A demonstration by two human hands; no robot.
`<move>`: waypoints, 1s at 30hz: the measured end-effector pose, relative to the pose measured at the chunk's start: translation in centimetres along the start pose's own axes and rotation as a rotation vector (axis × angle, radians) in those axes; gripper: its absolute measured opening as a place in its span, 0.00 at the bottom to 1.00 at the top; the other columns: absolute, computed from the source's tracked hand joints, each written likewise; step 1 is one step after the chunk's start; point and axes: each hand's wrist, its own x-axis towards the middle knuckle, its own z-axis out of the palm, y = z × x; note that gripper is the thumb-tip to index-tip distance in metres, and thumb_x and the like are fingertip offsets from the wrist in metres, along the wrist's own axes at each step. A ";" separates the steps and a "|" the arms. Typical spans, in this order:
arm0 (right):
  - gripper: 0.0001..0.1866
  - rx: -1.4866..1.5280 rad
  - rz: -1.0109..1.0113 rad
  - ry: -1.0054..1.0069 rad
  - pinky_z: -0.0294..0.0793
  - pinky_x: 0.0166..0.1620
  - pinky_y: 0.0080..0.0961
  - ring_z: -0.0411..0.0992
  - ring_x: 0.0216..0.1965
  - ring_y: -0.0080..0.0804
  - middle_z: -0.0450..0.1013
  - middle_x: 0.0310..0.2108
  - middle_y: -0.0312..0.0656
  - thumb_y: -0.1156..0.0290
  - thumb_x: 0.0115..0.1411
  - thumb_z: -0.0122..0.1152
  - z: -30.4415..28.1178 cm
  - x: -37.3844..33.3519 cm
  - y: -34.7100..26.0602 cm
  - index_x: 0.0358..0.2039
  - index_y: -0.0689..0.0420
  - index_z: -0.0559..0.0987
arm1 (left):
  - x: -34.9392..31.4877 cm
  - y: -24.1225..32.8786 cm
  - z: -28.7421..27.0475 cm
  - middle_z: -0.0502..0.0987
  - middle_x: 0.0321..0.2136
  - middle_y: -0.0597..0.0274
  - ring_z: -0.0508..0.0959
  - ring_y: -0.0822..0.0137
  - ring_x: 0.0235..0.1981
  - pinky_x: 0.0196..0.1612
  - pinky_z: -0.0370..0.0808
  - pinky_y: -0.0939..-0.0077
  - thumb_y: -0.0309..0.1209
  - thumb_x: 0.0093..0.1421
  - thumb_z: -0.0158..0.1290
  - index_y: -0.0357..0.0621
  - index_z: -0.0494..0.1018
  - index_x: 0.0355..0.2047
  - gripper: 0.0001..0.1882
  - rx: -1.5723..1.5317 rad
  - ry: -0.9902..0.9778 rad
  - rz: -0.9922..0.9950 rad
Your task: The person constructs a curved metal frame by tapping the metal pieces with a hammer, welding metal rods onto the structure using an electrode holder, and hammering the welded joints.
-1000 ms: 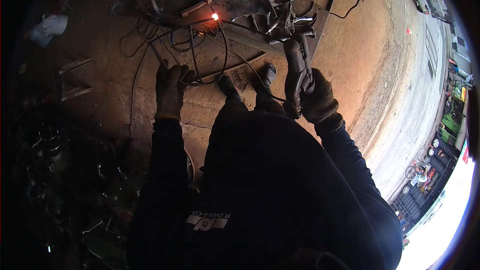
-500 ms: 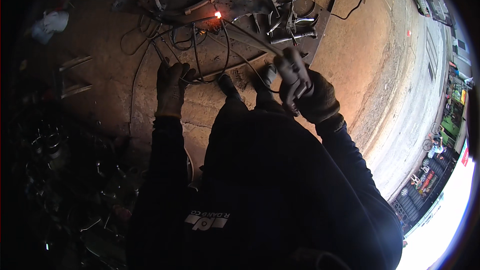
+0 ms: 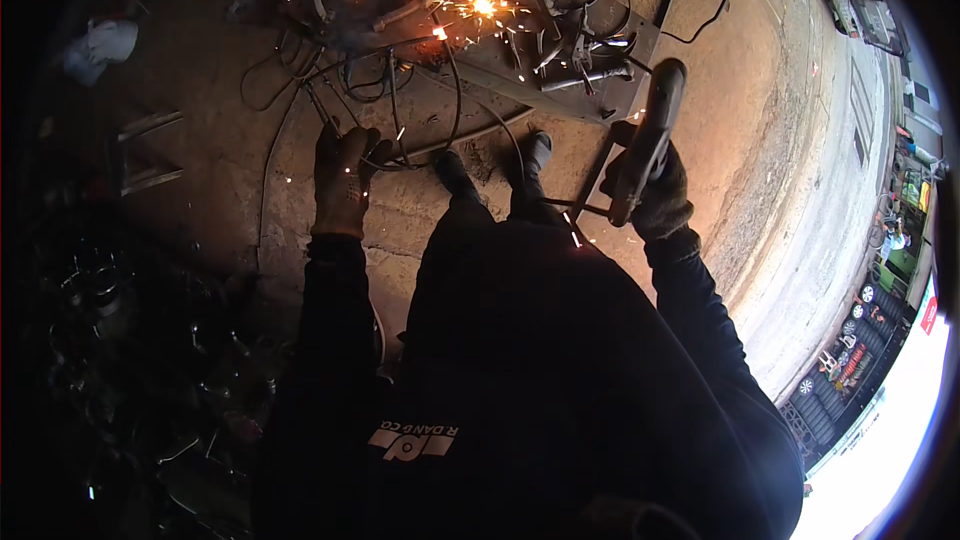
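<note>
"Orange sparks (image 3: 484, 5) are bursting at the far middle. Where's the left hand (image 3: 342, 175)?"

"Nearer, to the left, well apart from the burst. It's gloved, its grip wrapped around a thin dark rod (image 3: 321, 107) that slants toward the far left."

"And the right hand (image 3: 660, 198)?"

"Gloved too, out on the right, fingers curled around a long dark tool (image 3: 655, 125). That stands tilted, its far end well apart from the sparks, and a dark cable (image 3: 582, 205) meets its near end from the left."

"What's the glowing spot (image 3: 440, 33)?"

"Red-orange, just left of the sparks and a little nearer. I can't tell what's glowing."

"Anything around it?"

"Looped dark lines (image 3: 457, 105) on the near side. Right of the sparks, loose metal pieces (image 3: 590, 76) lie on a metal plate (image 3: 617, 103). Two dark shoes (image 3: 453, 170) stand on the brown floor (image 3: 720, 130) between the hands, and a whitish bundle (image 3: 110, 40) sits far left"
</note>
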 end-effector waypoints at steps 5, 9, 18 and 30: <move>0.33 -0.751 -0.064 -0.122 0.79 0.49 0.36 0.81 0.45 0.43 0.81 0.44 0.46 0.62 0.50 0.76 1.3 -0.2 -3.5 0.56 0.57 0.76 | -0.6 0.2 0.4 0.70 0.43 0.58 0.78 0.62 0.45 0.49 0.84 0.61 0.29 0.62 0.62 0.41 0.60 0.60 0.30 0.004 0.077 0.024; 0.32 -1.051 -0.328 -0.119 0.80 0.41 0.33 0.82 0.37 0.44 0.81 0.34 0.45 0.65 0.48 0.77 1.5 -0.5 -1.8 0.54 0.57 0.78 | -0.7 0.5 0.7 0.68 0.45 0.58 0.77 0.61 0.47 0.52 0.81 0.56 0.30 0.62 0.60 0.45 0.50 0.69 0.40 0.069 0.070 -0.013; 0.46 -1.134 -0.416 -0.235 0.80 0.44 0.40 0.81 0.39 0.48 0.81 0.37 0.45 0.59 0.37 0.84 2.5 -0.5 -2.3 0.58 0.59 0.75 | -1.6 1.5 2.1 0.68 0.35 0.68 0.78 0.68 0.40 0.45 0.83 0.63 0.28 0.63 0.59 0.52 0.65 0.43 0.14 0.068 0.160 -0.020; 0.46 -1.158 -0.401 -0.191 0.80 0.43 0.41 0.81 0.39 0.48 0.80 0.36 0.47 0.59 0.38 0.83 3.6 -0.3 -2.8 0.59 0.57 0.74 | -2.0 1.8 2.2 0.70 0.35 0.68 0.78 0.69 0.39 0.44 0.83 0.66 0.30 0.64 0.59 0.48 0.69 0.41 0.10 0.086 0.170 -0.028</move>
